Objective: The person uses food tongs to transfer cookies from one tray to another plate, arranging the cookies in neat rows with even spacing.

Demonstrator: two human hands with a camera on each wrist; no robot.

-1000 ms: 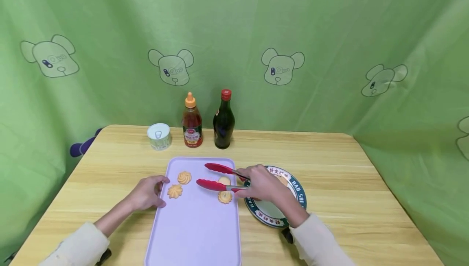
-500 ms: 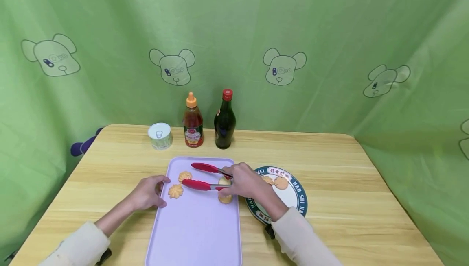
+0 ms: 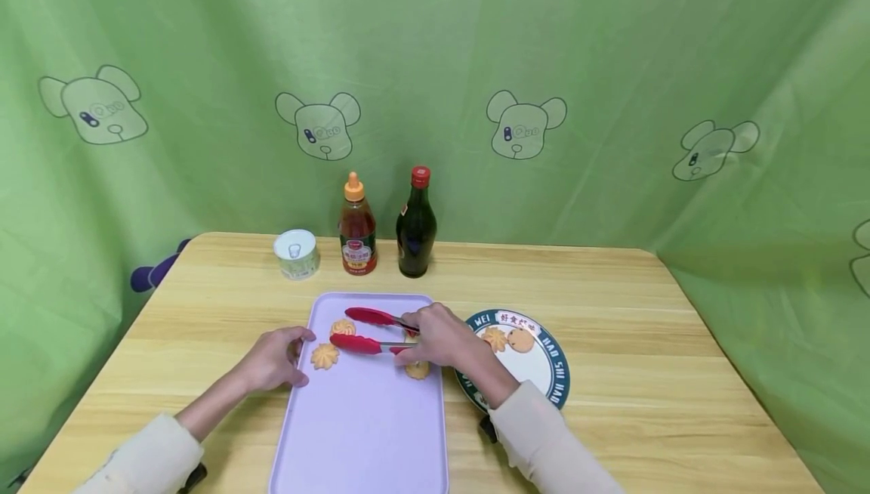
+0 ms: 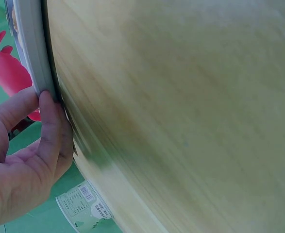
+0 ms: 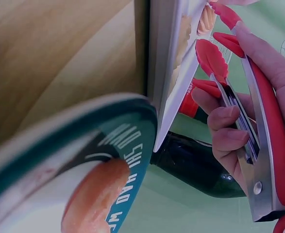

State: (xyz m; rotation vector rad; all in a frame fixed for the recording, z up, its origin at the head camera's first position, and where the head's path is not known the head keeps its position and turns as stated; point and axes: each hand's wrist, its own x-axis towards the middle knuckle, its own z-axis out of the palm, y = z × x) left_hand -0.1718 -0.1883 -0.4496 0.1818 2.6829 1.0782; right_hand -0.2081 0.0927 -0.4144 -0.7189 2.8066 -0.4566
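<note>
A lilac tray [image 3: 360, 433] lies on the table, its left rim pinched between the thumb and fingers of my left hand [image 3: 272, 359]. My right hand [image 3: 440, 337] grips red-tipped tongs [image 3: 360, 344] above the tray. The tong arms are spread apart, tips pointing left at a swirled cookie [image 3: 343, 325]; one tip overlaps its lower edge in the head view. Just below that is a star-shaped cookie [image 3: 325, 356]. Near the right rim another cookie [image 3: 418, 371] shows partly under the right hand. In the right wrist view the tongs [image 5: 268, 145] hold nothing visible.
Right of the tray stands a green-rimmed plate [image 3: 561, 373] bearing cookies [image 3: 521, 340], partly hidden by my right forearm. Behind the tray are a tin can [image 3: 296, 254], an orange-capped sauce bottle [image 3: 357, 237] and a dark red-capped bottle [image 3: 416, 233]. A green curtain [image 3: 435, 41] hangs behind.
My right hand has moved left with the tongs, from the tray's right edge to the swirled cookie, uncovering cookies on the plate. The tong tips have drawn somewhat closer together. My left hand stays put.
</note>
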